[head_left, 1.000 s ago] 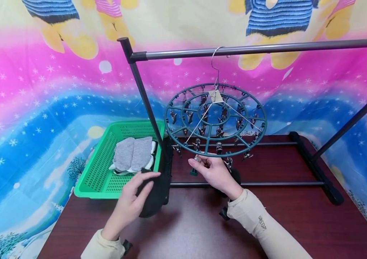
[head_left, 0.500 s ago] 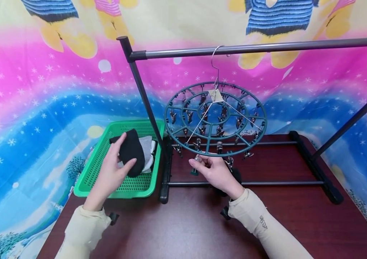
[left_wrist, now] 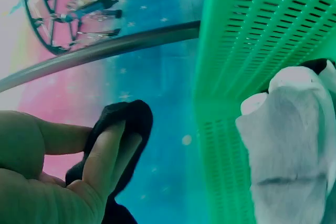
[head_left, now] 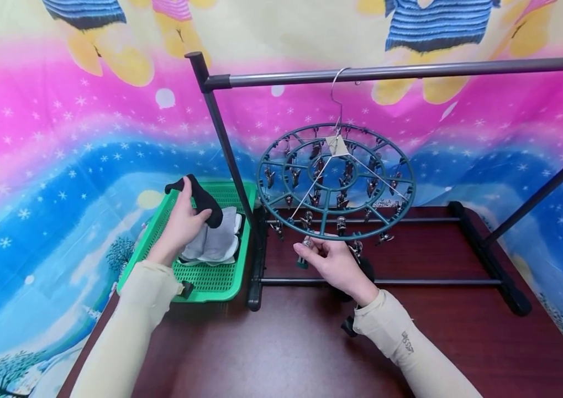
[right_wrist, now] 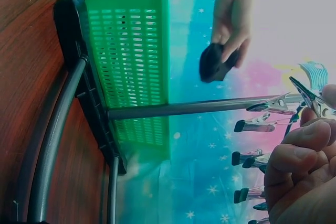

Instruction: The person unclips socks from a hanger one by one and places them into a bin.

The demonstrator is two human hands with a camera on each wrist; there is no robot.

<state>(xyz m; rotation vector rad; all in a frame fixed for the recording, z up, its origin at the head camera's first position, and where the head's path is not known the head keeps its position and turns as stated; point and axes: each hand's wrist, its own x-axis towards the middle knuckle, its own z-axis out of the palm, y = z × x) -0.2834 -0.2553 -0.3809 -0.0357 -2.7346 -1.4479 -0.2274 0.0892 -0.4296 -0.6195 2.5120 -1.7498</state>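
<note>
My left hand [head_left: 182, 224] grips a black sock [head_left: 205, 203] over the left part of the green basket. In the left wrist view, the fingers lie against the dark cloth of this black sock [left_wrist: 140, 116]. Grey and white socks [head_left: 219, 243] lie stacked in the basket [head_left: 206, 298]. My right hand [head_left: 335, 264] pinches a metal clip [head_left: 303, 255] at the front of a round green clip hanger [head_left: 323, 223]. The right wrist view shows the pinched clip [right_wrist: 305, 92] close up, between thumb and fingers, with no cloth in it.
The hanger hangs by its hook from the top bar [head_left: 410, 70] of a dark metal rack. One rack post [head_left: 225, 141] rises between basket and hanger. Several other clips [head_left: 341, 224] dangle from the rings. A brown table [head_left: 271, 342] lies beneath, with a printed cloth [head_left: 87, 110] behind.
My left hand has carried the black sock from in front of the rack's left post, left and up over the basket. My right hand keeps its pinch on the clip.
</note>
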